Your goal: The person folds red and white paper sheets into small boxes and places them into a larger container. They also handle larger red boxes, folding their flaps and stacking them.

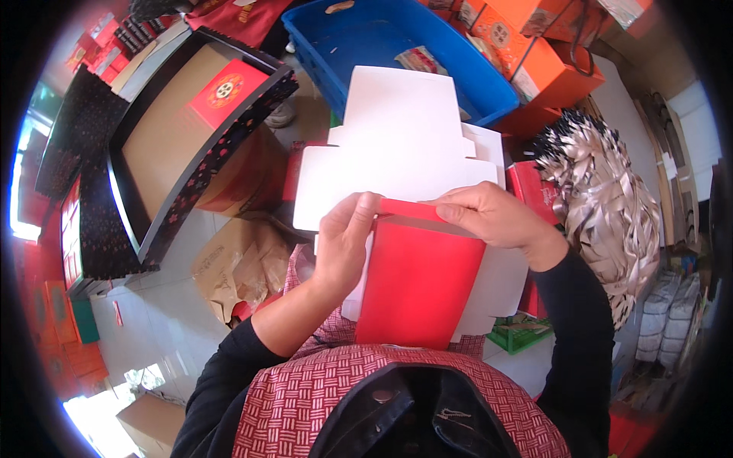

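Observation:
A red cardboard box stands upright close in front of me, its far end turned up toward a narrow flap. My left hand closes on its far left corner, thumb along the flap's end. At the far right corner, my right hand pinches the edge between thumb and curled fingers. Flat white die-cut carton sheets lie beneath and beyond the box, with flaps and tabs sticking out. The undersides of both hands' grips are hidden.
Beyond the sheets is a blue plastic crate. A black-rimmed tray holding a red card stands at left. On the right hangs a bundle of beige ribbons. Orange gift boxes are at far right, brown paper on the floor.

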A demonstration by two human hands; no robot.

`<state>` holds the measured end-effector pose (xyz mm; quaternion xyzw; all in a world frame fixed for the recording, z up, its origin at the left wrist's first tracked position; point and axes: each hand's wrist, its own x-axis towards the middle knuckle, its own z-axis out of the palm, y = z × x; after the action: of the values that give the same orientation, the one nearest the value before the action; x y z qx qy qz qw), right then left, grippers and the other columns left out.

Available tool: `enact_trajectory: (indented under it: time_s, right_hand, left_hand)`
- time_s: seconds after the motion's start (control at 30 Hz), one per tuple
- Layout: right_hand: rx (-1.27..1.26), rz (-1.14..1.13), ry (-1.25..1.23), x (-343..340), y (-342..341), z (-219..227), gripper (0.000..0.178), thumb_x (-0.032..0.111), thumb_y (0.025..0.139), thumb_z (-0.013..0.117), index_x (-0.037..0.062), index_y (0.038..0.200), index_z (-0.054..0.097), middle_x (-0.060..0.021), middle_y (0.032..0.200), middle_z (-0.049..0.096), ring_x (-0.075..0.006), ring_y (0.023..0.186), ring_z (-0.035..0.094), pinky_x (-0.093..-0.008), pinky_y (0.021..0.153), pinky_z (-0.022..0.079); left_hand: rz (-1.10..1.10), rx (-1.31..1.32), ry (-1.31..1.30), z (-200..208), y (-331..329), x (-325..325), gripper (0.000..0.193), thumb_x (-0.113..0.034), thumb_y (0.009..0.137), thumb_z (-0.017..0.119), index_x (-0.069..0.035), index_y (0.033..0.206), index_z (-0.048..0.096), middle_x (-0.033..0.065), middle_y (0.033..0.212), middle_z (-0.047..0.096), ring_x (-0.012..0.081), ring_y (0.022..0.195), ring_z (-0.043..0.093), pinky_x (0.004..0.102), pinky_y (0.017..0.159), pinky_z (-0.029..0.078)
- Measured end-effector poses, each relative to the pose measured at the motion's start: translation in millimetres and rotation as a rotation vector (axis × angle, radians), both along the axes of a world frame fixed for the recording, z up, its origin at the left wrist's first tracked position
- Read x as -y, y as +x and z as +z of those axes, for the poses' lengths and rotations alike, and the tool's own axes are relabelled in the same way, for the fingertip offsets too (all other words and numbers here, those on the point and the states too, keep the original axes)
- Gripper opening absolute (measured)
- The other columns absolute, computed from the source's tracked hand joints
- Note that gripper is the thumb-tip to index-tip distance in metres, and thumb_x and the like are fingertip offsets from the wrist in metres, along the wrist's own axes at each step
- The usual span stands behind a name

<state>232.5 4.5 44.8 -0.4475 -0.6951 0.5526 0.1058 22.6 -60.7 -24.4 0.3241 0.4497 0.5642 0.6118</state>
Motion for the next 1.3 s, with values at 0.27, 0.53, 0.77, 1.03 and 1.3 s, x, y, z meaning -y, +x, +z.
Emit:
enact_trajectory:
  time_s: [0.27,0.53,0.77,1.03,1.3]
  right_hand:
    - [-0.04,0.191,0.244,-15,-11,9,0.025,0.01,0.084,0.063,0.007,0.107,0.07,-0.0076,0.089,0.063,-0.0159,0.084,0.059,-0.0274,0.075,0.047]
    - [-0.02,0.216,0.241,-12,-12,2,0.024,0.006,0.082,0.066,0.0075,0.105,0.072,-0.003,0.083,0.058,-0.0116,0.079,0.055,-0.0237,0.07,0.045]
    - [-0.298,0.0,0.224,-1,-17,-10,0.013,0.008,0.087,0.063,0.0001,0.091,0.072,-0.0052,0.082,0.062,-0.0123,0.077,0.056,-0.0248,0.069,0.045]
    - [-0.631,-0.673,-0.035,53,27,-38,0.004,0.002,0.082,0.068,0.0006,0.086,0.066,-0.0015,0.086,0.062,-0.0083,0.077,0.056,-0.0207,0.071,0.044]
    - [-0.433,-0.642,0.456,88,4,-49,0.005,0.001,0.087,0.062,0.0,0.088,0.058,-0.007,0.098,0.06,-0.0095,0.083,0.055,-0.0217,0.074,0.044]
  left_hand:
    - [-0.07,-0.031,0.232,-4,-1,17,0.022,-0.013,0.1,0.042,-0.001,0.119,0.041,0.0087,0.115,0.051,0.0122,0.102,0.049,0.0263,0.089,0.042]
    - [-0.061,-0.093,0.256,3,1,18,0.022,-0.013,0.102,0.036,-0.002,0.12,0.044,0.0086,0.12,0.053,0.0111,0.103,0.053,0.0248,0.09,0.043]
    - [-0.077,-0.258,0.271,-8,-1,15,0.026,-0.015,0.102,0.036,0.0,0.11,0.056,0.005,0.102,0.058,0.012,0.095,0.053,0.0244,0.086,0.043]
    - [-0.122,-0.219,0.303,-3,-1,13,0.028,-0.016,0.103,0.032,0.001,0.107,0.054,0.0101,0.112,0.058,0.0156,0.102,0.056,0.0271,0.093,0.042]
    - [-0.212,-0.066,0.248,-9,-7,16,0.036,-0.028,0.103,0.032,0.0,0.106,0.055,0.0125,0.114,0.055,0.0194,0.107,0.054,0.0308,0.093,0.043]
